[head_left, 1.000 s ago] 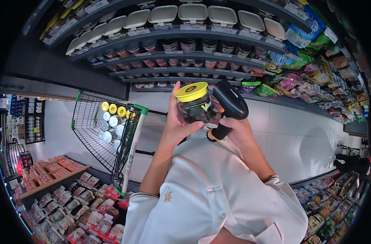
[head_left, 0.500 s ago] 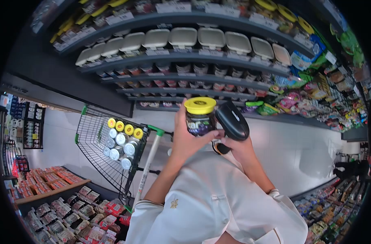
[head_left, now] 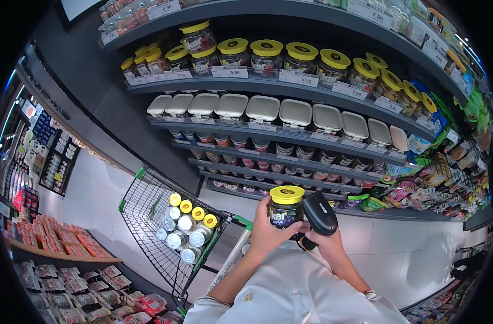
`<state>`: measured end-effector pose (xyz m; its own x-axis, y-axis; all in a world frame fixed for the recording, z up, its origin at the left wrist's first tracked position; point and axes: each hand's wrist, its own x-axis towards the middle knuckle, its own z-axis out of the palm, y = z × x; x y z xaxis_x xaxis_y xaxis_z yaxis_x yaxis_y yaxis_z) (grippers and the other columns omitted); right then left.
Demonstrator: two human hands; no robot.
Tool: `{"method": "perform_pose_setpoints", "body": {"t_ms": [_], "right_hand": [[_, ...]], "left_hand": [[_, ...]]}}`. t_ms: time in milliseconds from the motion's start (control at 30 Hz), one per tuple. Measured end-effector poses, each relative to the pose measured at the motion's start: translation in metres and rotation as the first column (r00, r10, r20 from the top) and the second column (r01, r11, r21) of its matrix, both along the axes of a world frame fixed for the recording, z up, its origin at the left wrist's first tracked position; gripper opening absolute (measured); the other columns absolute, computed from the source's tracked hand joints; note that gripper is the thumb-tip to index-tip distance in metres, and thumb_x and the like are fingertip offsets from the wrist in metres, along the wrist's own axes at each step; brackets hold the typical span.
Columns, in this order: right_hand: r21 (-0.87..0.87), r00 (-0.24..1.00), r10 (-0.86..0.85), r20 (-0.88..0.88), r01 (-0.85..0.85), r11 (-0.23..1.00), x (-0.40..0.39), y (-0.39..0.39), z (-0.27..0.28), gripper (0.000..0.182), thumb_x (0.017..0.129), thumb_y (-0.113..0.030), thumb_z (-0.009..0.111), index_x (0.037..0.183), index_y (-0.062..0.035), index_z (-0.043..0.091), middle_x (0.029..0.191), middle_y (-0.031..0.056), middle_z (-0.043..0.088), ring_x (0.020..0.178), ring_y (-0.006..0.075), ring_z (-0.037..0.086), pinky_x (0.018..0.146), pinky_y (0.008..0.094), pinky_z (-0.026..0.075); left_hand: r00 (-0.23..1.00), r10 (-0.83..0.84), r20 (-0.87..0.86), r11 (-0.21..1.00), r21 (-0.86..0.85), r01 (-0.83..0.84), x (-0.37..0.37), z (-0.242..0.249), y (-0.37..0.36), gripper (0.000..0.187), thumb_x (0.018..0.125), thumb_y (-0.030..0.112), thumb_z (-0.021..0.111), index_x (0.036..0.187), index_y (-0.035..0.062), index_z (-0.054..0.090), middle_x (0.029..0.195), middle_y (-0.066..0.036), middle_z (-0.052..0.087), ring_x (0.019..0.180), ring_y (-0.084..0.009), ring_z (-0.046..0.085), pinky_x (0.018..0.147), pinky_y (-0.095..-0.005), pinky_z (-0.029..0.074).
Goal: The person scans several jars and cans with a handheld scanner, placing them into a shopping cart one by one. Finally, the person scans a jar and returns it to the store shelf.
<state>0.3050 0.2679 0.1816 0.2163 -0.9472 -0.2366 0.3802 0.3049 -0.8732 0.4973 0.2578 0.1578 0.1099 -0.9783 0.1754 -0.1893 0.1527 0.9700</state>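
My left hand (head_left: 265,229) is wrapped round a clear jar (head_left: 284,214) with a yellow lid, its dark label facing up toward me. In my right hand (head_left: 327,244) is a black handheld barcode scanner (head_left: 320,213), gripped low by its handle. The scanner's head leans close beside the jar, on its right. My hands come together in front of my white shirt (head_left: 306,286), and the jar's lower part is partly covered by my fingers.
A wire shopping cart (head_left: 165,251) with green corners stands at left, holding several cans (head_left: 186,223) and yellow-lidded containers (head_left: 198,214). Ahead rise shelves of yellow-lidded jars (head_left: 266,48) and white-lidded boxes (head_left: 262,108). Packaged goods (head_left: 68,289) fill a display at lower left.
The view has tilted up and turned, bringing the upper shelf of yellow-lidded jars fully into sight. Both hands keep hold of the jar and the scanner.
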Motion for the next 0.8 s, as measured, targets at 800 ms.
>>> {"method": "perform_pose_setpoints", "body": {"t_ms": [800], "right_hand": [[-0.506,0.881,0.239,-0.407,-0.436,0.744,0.090,-0.145,0.035,0.058,0.068,-0.008,0.086,0.120,0.0010,0.062,0.108,0.0123,0.069,0.098,0.0177,0.066,0.089,0.0324,0.051]], "left_hand": [[0.926,0.362,-0.112,0.905,-0.198,-0.377,0.086,0.056,-0.095,0.081,0.068,-0.005,0.086,0.139,-0.0017,0.045,0.135,-0.010,0.057,0.126,-0.0204,0.056,0.112,-0.0347,0.041]]}}
